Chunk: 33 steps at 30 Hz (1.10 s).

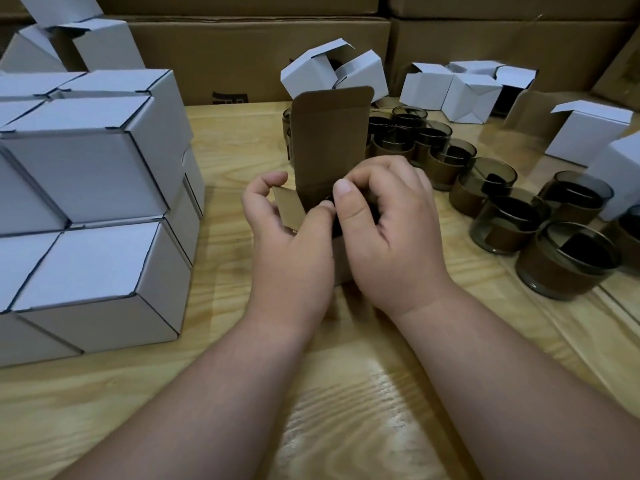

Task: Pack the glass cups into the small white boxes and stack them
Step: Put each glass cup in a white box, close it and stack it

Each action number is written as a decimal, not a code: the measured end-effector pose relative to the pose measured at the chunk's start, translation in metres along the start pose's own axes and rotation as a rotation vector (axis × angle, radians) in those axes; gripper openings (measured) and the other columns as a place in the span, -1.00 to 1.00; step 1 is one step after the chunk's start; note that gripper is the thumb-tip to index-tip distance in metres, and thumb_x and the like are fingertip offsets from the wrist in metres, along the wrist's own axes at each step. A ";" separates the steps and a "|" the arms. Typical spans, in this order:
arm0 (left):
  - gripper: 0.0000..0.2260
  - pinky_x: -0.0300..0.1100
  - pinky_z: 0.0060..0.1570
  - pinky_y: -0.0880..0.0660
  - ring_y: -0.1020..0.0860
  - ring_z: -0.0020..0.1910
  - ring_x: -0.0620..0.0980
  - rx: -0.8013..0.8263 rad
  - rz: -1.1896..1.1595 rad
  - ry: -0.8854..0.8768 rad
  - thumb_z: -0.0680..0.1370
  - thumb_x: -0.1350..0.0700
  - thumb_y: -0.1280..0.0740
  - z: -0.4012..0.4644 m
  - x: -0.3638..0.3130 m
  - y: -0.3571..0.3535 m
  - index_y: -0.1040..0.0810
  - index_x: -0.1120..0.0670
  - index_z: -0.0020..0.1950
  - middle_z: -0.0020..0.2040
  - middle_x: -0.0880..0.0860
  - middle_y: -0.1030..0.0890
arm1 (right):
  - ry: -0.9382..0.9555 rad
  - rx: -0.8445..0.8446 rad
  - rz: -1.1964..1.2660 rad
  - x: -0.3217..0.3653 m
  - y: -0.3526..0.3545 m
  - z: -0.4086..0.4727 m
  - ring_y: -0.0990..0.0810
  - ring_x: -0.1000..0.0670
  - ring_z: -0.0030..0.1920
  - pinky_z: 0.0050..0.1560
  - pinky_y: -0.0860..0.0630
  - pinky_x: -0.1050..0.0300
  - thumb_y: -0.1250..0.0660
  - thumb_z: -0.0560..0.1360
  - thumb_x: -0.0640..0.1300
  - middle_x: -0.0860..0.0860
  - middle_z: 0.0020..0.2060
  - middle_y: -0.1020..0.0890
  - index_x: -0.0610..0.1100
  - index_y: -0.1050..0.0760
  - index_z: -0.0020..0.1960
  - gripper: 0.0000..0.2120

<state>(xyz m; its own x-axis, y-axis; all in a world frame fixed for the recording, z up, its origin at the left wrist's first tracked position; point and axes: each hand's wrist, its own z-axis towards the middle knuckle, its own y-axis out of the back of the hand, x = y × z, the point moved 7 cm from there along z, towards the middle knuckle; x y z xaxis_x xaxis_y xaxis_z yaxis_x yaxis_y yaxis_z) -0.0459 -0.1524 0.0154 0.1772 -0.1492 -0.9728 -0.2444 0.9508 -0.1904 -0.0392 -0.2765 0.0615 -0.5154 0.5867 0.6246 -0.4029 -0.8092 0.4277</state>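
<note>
A small box stands at the table's middle with its brown lid flap upright. My left hand pinches the left side flap of this box between thumb and fingers. My right hand curls over the box's right side, fingers bent onto the opening; a dark cup inside is mostly hidden. Several smoky glass cups with brown sleeves stand to the right. A stack of closed white boxes sits at the left.
Open empty white boxes lie at the back and along the right edge. Large brown cartons wall off the rear. Bare wooden table stretches in front of my arms.
</note>
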 end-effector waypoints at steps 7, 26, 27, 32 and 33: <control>-0.53 -0.05 -0.14 -0.62 -0.69 -0.08 0.05 -0.040 0.051 -0.056 0.42 0.03 -0.37 0.000 -0.004 0.000 -0.23 -0.34 0.16 0.20 0.19 -0.60 | -0.126 -0.270 0.197 -0.014 0.015 -0.004 -0.47 -0.03 0.25 0.31 -0.42 0.03 -0.24 0.54 -0.08 -0.04 0.23 -0.46 -0.16 -0.45 0.28 -0.66; -0.64 -0.23 -0.18 -0.58 -0.65 -0.05 -0.08 0.025 0.031 -0.127 0.47 0.11 -0.31 0.001 -0.004 -0.003 -0.46 -0.36 0.11 0.01 -0.20 -0.63 | -0.328 -0.037 0.551 -0.031 -0.013 -0.005 -0.58 0.16 0.18 0.14 -0.57 0.11 -0.24 0.43 -0.18 0.17 0.16 -0.58 0.38 -0.29 0.28 -0.42; -0.55 -0.23 -0.18 -0.59 -0.67 -0.03 -0.07 0.023 0.012 -0.131 0.48 0.13 -0.31 0.000 -0.006 -0.003 -0.42 -0.43 0.16 0.05 -0.18 -0.63 | -0.335 -0.031 0.567 -0.032 -0.014 -0.005 -0.59 0.13 0.20 0.18 -0.58 0.03 -0.23 0.43 -0.19 0.16 0.15 -0.59 0.41 -0.29 0.26 -0.41; -0.51 -0.25 -0.19 -0.60 -0.68 -0.05 -0.11 0.049 -0.002 -0.144 0.50 0.18 -0.31 0.000 -0.005 -0.003 -0.44 -0.43 0.19 0.02 -0.23 -0.64 | -0.342 -0.020 0.604 -0.036 -0.017 -0.004 -0.61 0.23 0.13 0.05 -0.54 0.27 -0.18 0.43 -0.23 0.25 0.05 -0.63 0.20 -0.43 0.28 -0.50; -0.53 -0.28 -0.21 -0.58 -0.67 -0.07 -0.14 0.048 -0.001 -0.143 0.53 0.20 -0.32 0.001 -0.004 -0.003 -0.46 -0.39 0.18 0.01 -0.23 -0.65 | -0.334 -0.022 0.617 -0.035 -0.016 -0.004 -0.61 0.27 0.08 0.00 -0.52 0.35 -0.18 0.47 -0.24 0.30 0.00 -0.65 0.17 -0.48 0.23 -0.56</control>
<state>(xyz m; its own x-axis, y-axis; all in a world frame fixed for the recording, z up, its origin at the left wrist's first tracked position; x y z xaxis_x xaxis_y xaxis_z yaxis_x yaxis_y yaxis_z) -0.0451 -0.1545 0.0198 0.3124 -0.1136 -0.9431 -0.1988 0.9630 -0.1819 -0.0177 -0.2839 0.0307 -0.3958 -0.0229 0.9181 -0.1288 -0.9884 -0.0802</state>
